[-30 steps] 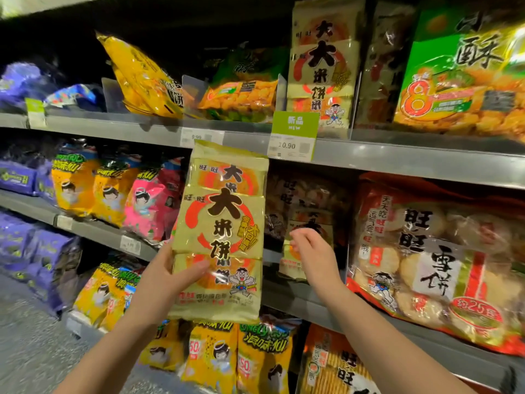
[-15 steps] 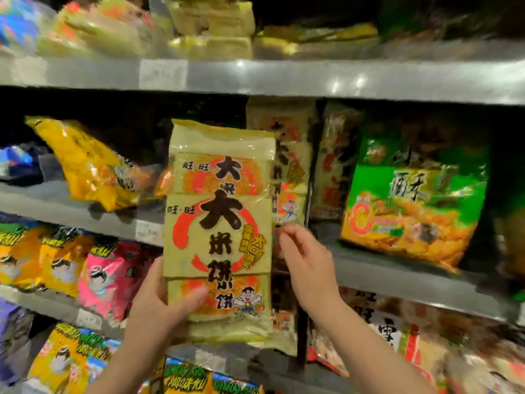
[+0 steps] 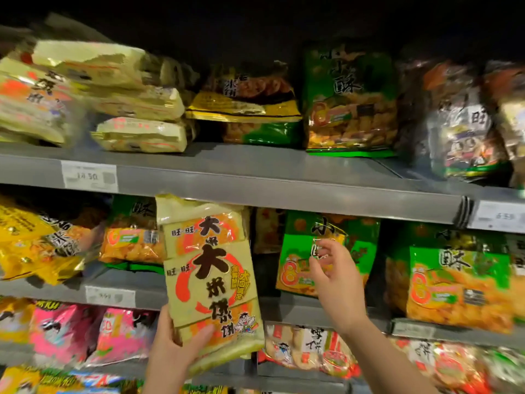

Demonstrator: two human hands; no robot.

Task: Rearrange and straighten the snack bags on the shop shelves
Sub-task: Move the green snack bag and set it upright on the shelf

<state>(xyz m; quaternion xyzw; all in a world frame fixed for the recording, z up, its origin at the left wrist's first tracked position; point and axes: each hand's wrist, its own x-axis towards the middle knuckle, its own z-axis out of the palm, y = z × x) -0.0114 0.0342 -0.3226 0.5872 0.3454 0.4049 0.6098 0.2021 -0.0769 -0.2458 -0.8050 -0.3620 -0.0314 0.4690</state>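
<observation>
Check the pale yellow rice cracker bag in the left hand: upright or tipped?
Roughly upright, top leaning slightly left. The pale yellow rice cracker bag is gripped at its bottom by the left hand.

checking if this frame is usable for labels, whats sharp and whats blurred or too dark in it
Head view: the held rice cracker bag in the left hand is fairly sharp, its print readable; the pale bags on the top shelf and the price tag are motion-smeared; the right hand is slightly soft; the area above the top shelf is near black; the edges bow from the wide lens.
</observation>
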